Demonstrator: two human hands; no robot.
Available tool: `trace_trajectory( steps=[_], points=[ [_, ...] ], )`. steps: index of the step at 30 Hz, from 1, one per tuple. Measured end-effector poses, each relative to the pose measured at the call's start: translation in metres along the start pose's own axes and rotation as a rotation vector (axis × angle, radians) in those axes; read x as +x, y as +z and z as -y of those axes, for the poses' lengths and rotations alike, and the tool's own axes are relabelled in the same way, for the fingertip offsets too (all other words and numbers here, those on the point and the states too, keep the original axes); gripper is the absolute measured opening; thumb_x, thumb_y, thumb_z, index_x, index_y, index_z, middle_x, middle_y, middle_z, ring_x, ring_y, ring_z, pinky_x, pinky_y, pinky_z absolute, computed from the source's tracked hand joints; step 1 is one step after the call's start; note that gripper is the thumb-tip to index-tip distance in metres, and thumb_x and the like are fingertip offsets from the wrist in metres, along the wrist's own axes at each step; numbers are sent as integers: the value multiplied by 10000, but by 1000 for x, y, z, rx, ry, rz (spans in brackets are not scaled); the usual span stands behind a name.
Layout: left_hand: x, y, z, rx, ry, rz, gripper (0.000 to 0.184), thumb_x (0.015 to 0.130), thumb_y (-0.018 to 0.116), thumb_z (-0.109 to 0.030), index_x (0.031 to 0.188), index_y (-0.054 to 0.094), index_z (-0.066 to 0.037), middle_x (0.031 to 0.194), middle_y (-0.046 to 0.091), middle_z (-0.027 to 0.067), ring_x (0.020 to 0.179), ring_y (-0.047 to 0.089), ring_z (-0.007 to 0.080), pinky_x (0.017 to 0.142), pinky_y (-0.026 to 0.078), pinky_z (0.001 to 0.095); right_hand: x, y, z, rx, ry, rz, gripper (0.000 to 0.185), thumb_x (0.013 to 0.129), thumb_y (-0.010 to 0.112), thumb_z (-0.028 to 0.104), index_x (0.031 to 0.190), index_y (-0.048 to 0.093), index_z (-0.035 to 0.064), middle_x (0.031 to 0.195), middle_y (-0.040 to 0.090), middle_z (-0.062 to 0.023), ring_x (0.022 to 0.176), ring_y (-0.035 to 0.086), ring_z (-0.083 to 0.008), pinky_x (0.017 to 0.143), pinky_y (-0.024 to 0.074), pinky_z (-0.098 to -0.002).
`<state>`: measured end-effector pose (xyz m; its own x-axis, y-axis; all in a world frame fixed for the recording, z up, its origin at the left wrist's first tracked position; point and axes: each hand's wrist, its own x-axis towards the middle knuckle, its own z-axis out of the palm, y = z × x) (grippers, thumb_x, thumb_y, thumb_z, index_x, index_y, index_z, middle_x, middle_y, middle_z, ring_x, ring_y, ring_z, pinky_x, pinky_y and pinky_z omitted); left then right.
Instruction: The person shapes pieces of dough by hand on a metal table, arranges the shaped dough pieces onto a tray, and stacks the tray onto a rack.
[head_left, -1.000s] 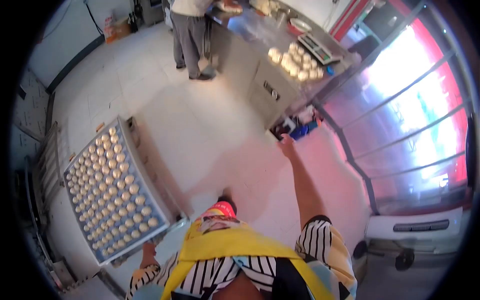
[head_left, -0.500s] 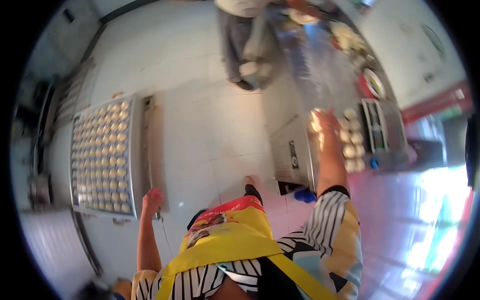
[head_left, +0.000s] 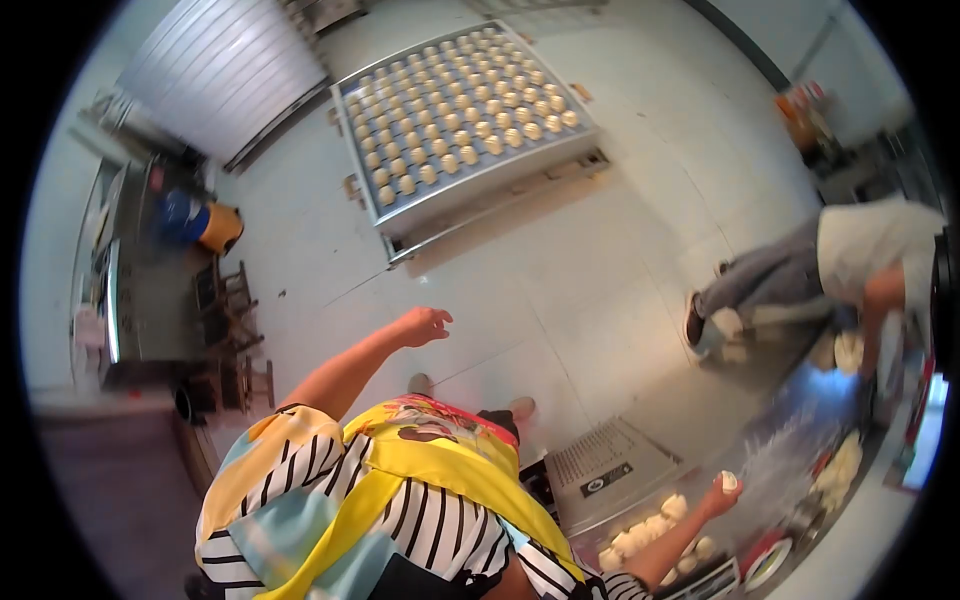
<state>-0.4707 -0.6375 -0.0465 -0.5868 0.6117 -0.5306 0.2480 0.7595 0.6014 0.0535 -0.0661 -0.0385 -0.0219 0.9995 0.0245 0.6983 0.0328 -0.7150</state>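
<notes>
My right hand reaches out over the steel worktable and is closed on a pale dough bun. Near that wrist, more pale dough buns lie in rows on the table. My left hand hangs over the floor with its fingers loosely apart and nothing in them. Beyond the left hand stands a large square tray, filled with rows of pleated buns.
At the right, a co-worker in grey trousers bends over the worktable, one hand by dough. A metal panel with printing fronts the table. Stools and a yellow-and-blue bucket stand left. A red-rimmed bowl sits low right.
My view has swung left, bringing the bun tray to the top middle. My right hand has left the rows with a bun in it. The left arm now stretches forward.
</notes>
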Motion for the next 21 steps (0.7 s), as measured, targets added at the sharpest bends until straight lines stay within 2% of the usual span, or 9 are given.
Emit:
trace_trajectory(
  steps=[3,5,7,9,12,14,16,19,21],
  points=[
    [-34,-4,60,-27,-93,-62,339,832,665,-239,1123,617,-72,935,675,118,864,644,264,765,512,375,-6,85,29,451,-113,231,576,695,670,-71,1236,509,44,1117,570,-124,940,595,-231,810,531,-334],
    [-63,-2,125,-60,-185,-121,333,825,681,-215,1117,623,-66,915,678,114,849,648,243,745,514,357,-68,164,95,657,51,501,581,715,639,-103,1254,490,54,1146,555,-120,987,579,-249,819,535,-350],
    [-102,-11,175,-90,-369,-173,336,814,690,-204,1112,626,-60,916,680,115,848,648,242,740,512,353,-158,249,184,790,223,779,594,731,608,-136,1275,475,63,1178,535,-117,1039,557,-261,846,528,-359],
    [-147,-29,226,-186,-488,-210,332,808,693,-203,1102,631,-59,932,680,124,845,647,245,738,513,353,-247,337,243,714,170,1006,571,760,610,-129,1284,484,58,1182,546,-109,1043,564,-226,841,532,-332],
    [-203,-60,319,-193,-483,-278,369,798,706,-247,1109,633,-62,915,686,146,855,653,302,770,519,382,-392,424,343,594,126,1258,589,743,657,-107,1287,493,47,1130,588,-94,1004,594,-206,863,522,-313],
    [-222,-93,368,-226,-567,-340,365,802,708,-241,1110,631,-61,909,686,147,849,655,298,762,519,375,-467,487,368,564,21,1368,579,723,701,-60,1263,531,60,1087,610,-74,965,607,-175,805,536,-289],
    [-227,-126,406,-270,-568,-401,360,806,705,-238,1110,629,-60,905,686,147,848,656,297,759,518,373,-528,528,399,299,-300,1356,574,701,728,-17,1243,555,55,1070,628,-72,950,603,-150,787,526,-266],
    [-209,-205,446,-306,-466,-468,343,821,689,-226,1118,624,-66,917,681,150,855,652,299,765,514,372,-589,576,447,103,-516,1303,572,684,739,5,1229,572,52,1051,641,-73,856,619,-137,675,520,-243],
    [-186,-261,471,-349,-424,-535,340,826,682,-220,1122,622,-64,921,679,155,856,650,297,767,514,370,-616,608,487,-6,-580,1295,583,668,761,24,1220,577,62,1048,646,-94,899,626,-171,765,511,-290]
  ],
)
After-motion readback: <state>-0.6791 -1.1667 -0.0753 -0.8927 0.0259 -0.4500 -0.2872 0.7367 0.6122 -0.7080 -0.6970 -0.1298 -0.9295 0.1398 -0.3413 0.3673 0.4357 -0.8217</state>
